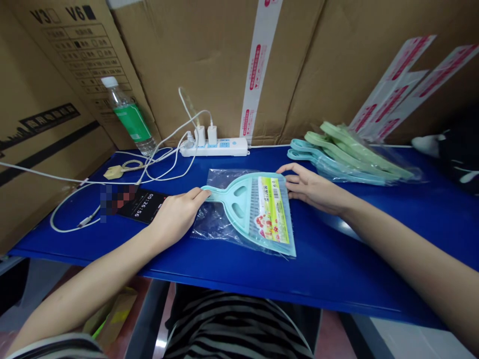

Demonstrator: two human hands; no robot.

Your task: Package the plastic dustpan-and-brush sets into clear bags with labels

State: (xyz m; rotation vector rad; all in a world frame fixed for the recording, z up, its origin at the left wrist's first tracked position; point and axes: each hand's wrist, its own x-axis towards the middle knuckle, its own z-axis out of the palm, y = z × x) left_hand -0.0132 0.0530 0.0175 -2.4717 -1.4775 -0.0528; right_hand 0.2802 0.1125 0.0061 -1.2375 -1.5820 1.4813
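Dustpan-and-brush set lies on your blue table, its handle, at nine o'clock, clamped in your left hand; your right hand touches its edge near one o'clock, though I cannot tell whether it grips.

Room nearside of dustpan; cables, 1 bottle block back left.

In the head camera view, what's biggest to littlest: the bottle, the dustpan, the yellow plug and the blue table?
1. Blue table
2. Dustpan
3. Bottle
4. Yellow plug

That's only how they look here; the dustpan is nearer the camera than the bottle.
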